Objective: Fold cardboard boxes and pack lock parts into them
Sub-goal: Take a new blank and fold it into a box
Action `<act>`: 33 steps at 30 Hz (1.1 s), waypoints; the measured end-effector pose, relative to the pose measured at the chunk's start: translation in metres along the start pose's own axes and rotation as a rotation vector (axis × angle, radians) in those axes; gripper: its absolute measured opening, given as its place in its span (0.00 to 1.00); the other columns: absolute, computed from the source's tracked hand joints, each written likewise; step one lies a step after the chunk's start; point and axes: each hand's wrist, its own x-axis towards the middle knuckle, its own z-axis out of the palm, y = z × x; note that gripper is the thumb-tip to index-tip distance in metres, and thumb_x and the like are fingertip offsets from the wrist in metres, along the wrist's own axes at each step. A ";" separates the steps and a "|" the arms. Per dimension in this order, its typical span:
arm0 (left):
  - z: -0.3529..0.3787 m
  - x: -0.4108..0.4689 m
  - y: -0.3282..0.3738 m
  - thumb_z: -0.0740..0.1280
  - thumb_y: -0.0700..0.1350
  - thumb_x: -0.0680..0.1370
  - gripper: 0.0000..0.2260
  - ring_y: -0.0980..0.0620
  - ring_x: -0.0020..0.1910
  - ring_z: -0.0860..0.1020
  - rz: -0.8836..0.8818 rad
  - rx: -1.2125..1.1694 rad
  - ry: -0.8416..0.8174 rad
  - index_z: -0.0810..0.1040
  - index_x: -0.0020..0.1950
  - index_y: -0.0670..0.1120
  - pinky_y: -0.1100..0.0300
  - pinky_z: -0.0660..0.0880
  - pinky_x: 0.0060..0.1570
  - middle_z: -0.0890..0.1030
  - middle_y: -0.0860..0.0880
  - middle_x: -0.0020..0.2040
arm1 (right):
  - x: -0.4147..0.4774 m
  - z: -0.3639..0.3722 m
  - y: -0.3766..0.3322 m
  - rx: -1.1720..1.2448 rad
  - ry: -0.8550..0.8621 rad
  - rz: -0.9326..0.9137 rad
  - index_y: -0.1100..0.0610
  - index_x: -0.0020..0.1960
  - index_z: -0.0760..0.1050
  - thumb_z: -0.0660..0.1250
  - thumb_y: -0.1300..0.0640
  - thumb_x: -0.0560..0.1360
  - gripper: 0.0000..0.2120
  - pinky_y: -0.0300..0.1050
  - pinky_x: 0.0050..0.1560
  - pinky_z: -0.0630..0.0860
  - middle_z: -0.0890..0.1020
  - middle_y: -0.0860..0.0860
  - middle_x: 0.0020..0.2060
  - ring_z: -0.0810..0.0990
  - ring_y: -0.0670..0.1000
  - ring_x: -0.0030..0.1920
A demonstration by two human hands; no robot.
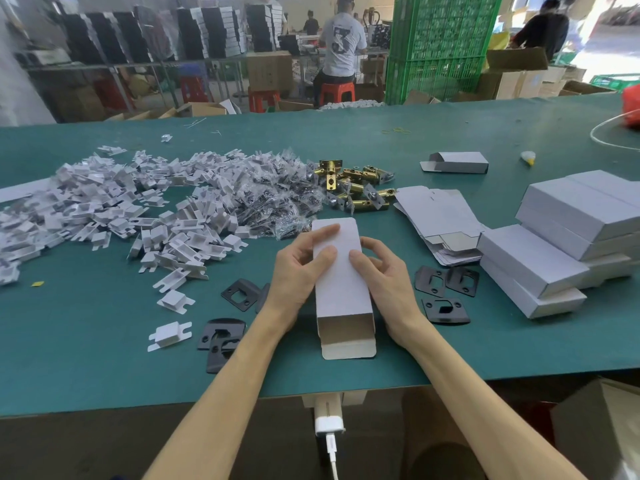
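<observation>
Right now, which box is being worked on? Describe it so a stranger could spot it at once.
On the green table, look to the middle of the near edge, where the left hand and right hand meet. Both hold one white box lying lengthwise. Unlike the closed stack at right and the flat blanks, its near end gapes open.

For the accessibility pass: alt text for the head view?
The left hand and right hand hold a white cardboard box over a green table, its near end open. White card inserts and bagged parts are heaped at left, brass latches beyond, black plates nearby, closed boxes stacked right.
</observation>
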 end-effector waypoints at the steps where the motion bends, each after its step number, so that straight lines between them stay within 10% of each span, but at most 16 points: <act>1: 0.000 0.000 0.001 0.71 0.38 0.81 0.15 0.48 0.48 0.83 -0.006 -0.014 0.005 0.83 0.67 0.49 0.54 0.84 0.46 0.85 0.41 0.58 | 0.000 0.000 0.000 0.004 0.007 -0.001 0.52 0.60 0.77 0.67 0.55 0.82 0.08 0.54 0.44 0.82 0.85 0.63 0.46 0.85 0.56 0.42; 18: -0.002 0.001 0.000 0.73 0.45 0.77 0.20 0.46 0.51 0.83 -0.085 -0.100 -0.045 0.80 0.69 0.50 0.49 0.82 0.51 0.85 0.43 0.60 | -0.003 -0.001 -0.004 0.048 0.020 0.000 0.55 0.63 0.76 0.69 0.56 0.81 0.12 0.61 0.48 0.81 0.84 0.65 0.49 0.84 0.58 0.43; 33: 0.003 0.000 -0.002 0.76 0.55 0.76 0.22 0.51 0.44 0.83 -0.108 0.037 -0.024 0.78 0.60 0.40 0.59 0.80 0.40 0.85 0.44 0.49 | 0.000 -0.001 0.000 0.100 0.063 0.033 0.58 0.62 0.72 0.73 0.51 0.77 0.19 0.47 0.38 0.82 0.86 0.60 0.45 0.85 0.53 0.41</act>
